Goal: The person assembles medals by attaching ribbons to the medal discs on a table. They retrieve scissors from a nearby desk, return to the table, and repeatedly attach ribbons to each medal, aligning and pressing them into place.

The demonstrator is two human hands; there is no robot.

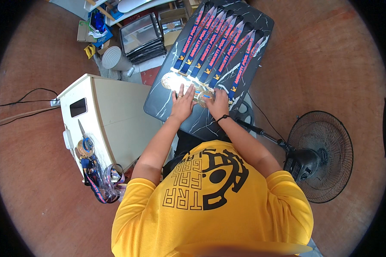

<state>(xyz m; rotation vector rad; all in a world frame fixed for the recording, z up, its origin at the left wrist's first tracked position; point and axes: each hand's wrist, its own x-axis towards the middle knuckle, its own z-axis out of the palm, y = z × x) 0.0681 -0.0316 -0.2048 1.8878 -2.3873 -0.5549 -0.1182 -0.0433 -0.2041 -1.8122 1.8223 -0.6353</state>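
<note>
On the black counter (158,104), a gold medal (205,97) sits at nine o'clock against the right hand (219,103), whose grip I cannot tell, ribbons (244,64) running toward one o'clock; the left hand (183,104) lies finger-spread alongside.

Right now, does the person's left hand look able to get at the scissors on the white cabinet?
Probably yes: the left hand lies spread over gold medals, but the scissors lie in plain view and nothing seems to block a sideways swing to the white cabinet, perhaps with a lean.
</note>
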